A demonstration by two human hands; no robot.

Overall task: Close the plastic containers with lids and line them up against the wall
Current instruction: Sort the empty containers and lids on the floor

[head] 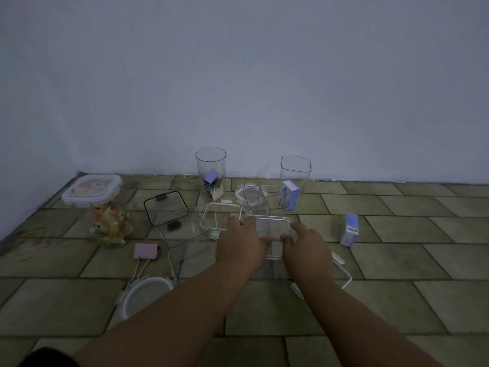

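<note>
Both my hands grip a clear square container (267, 226) in the middle of the tiled floor, my left hand (242, 243) on its left side and my right hand (307, 246) on its right side. A clear lid with white clips (341, 271) lies just right of it, partly under my right arm. Behind stand an open divided container (264, 202), a tall round jar (211, 173) and a tall square jar (295, 181) near the wall (238, 88). A lidded jar of colourful items (103, 207) stands at the left.
A black-rimmed lid (165, 206) leans on a clear container (182, 234). A round white lid (144, 296) and a pink binder clip (145, 251) lie at the front left. A small purple box (349, 230) stands at the right. Another white lid (244, 192) lies behind the divided container.
</note>
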